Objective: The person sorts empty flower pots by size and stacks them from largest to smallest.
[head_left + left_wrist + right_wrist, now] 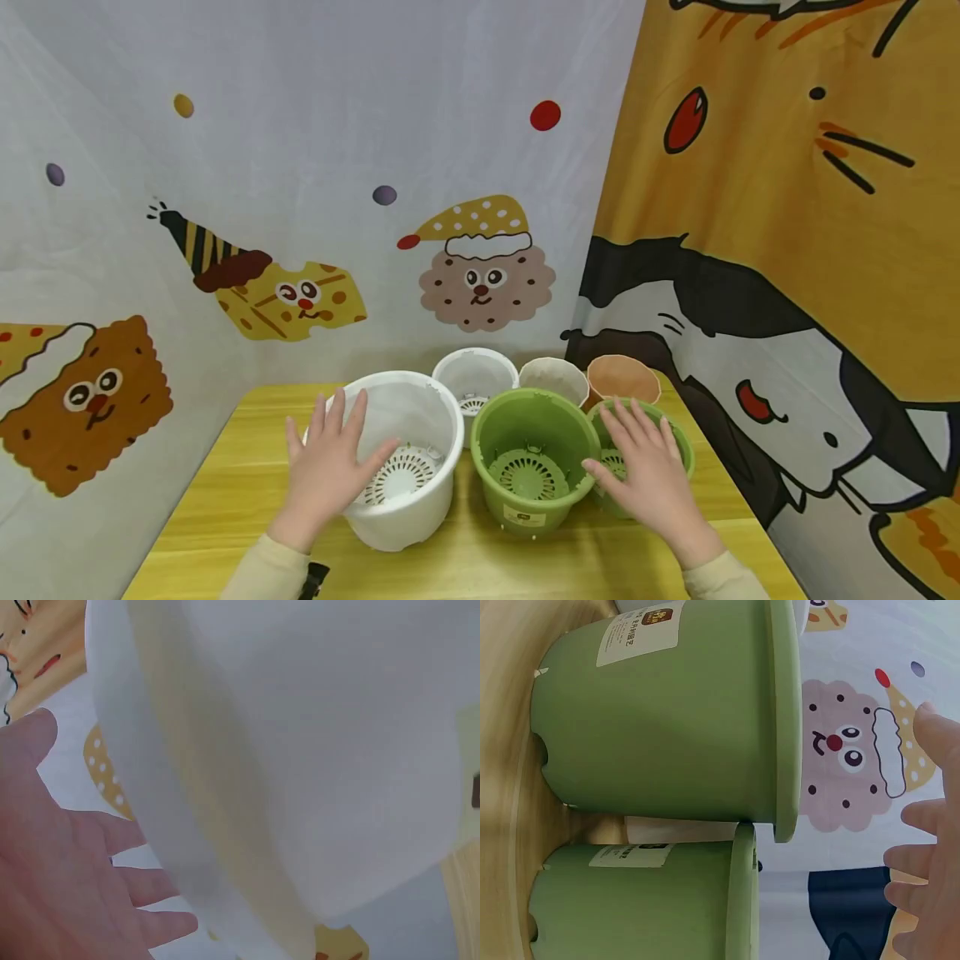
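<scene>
Now the left hand (330,468) spreads its empty fingers over the large, round white plastic pot (412,518); the right hand (648,479), equally spread and empty, is over the smaller round green plastic pot (613,457).

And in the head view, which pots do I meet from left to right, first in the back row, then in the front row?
Back row: smaller white pot, cream pot, orange pot. Front row: large white pot, large green pot, smaller green pot.

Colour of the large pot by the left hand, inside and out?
White throughout: the large pot shows best in the head view, inner wall and slotted base included.
</scene>
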A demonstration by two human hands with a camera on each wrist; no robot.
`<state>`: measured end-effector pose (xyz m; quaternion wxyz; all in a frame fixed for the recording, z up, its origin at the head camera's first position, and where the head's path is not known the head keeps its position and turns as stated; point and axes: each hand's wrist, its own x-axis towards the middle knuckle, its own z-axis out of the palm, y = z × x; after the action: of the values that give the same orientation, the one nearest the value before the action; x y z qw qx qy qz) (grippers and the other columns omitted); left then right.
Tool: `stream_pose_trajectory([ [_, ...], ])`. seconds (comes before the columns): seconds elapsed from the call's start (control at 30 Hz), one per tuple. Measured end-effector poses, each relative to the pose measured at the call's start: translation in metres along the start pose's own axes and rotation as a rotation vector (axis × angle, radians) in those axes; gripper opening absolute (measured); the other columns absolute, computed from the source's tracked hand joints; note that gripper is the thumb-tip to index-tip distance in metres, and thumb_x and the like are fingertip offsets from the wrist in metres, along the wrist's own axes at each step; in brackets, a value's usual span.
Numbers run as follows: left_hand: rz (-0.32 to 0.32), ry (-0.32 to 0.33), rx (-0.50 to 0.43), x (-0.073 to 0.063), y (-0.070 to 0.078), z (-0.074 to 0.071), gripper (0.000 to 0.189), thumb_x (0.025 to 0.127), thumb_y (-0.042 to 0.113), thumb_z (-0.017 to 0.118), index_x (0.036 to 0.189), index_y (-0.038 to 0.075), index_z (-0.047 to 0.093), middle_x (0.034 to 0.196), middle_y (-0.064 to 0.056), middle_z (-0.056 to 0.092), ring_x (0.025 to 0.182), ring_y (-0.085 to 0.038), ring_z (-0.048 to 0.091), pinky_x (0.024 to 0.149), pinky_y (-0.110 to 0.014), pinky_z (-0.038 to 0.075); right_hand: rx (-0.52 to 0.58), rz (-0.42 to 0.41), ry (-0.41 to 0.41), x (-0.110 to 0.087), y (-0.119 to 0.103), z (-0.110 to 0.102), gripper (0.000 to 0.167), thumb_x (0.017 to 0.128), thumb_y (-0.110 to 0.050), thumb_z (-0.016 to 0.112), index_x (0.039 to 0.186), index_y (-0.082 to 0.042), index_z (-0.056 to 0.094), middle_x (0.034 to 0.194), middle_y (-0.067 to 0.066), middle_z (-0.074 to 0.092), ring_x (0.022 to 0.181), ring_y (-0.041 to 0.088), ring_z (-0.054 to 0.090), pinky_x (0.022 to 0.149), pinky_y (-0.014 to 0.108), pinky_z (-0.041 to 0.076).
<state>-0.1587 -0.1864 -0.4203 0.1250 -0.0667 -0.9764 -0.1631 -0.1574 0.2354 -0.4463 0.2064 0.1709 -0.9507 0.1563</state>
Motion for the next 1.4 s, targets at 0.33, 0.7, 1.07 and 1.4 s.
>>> stream_pose_trajectory([
  [0.33, -0.027, 0.035, -0.079, 0.001, -0.017, -0.01, 0.087, 0.096, 0.06, 0.052, 0.151, -0.003, 0.033, 0.153, -0.033, 0.027, 0.14, -0.054, 0.018, 0.106, -0.078, 0.002, 0.098, 0.064, 0.032, -0.008, 0.006, -0.002, 0.075, 0.089, -0.039, 0.074, 0.15, -0.007, 0.042, 0.151, 0.02, 0.041, 0.139, 0.044, 0.03, 0.117, 0.061, 0.012],
  [0.7, -0.063, 0.04, -0.18, 0.003, -0.041, -0.014, 0.082, 0.098, 0.05, 0.057, 0.145, -0.013, 0.034, 0.145, -0.039, 0.034, 0.133, -0.056, 0.032, 0.107, -0.072, 0.025, 0.182, 0.144, 0.058, -0.024, 0.01, -0.003, 0.07, 0.09, -0.036, 0.074, 0.145, -0.001, 0.048, 0.145, 0.021, 0.049, 0.134, 0.045, 0.037, 0.101, 0.07, 0.034],
  [1.07, -0.19, -0.067, -0.32, 0.004, -0.065, -0.014, 0.083, 0.101, 0.043, 0.056, 0.147, -0.019, 0.024, 0.148, -0.041, 0.027, 0.135, -0.056, 0.026, 0.111, -0.066, 0.024, 0.23, 0.223, 0.059, -0.034, 0.009, -0.003, 0.065, 0.093, -0.034, 0.072, 0.146, -0.006, 0.048, 0.138, 0.022, 0.053, 0.124, 0.043, 0.045, 0.094, 0.067, 0.041],
  [1.4, -0.342, -0.159, -0.462, 0.001, -0.072, -0.015, 0.074, 0.103, 0.034, 0.054, 0.151, -0.013, 0.022, 0.149, -0.037, 0.029, 0.129, -0.054, 0.041, 0.1, -0.061, 0.044, 0.252, 0.28, 0.047, -0.039, 0.004, -0.004, 0.061, 0.094, -0.032, 0.07, 0.147, -0.009, 0.048, 0.133, 0.018, 0.059, 0.12, 0.04, 0.05, 0.089, 0.066, 0.045],
])
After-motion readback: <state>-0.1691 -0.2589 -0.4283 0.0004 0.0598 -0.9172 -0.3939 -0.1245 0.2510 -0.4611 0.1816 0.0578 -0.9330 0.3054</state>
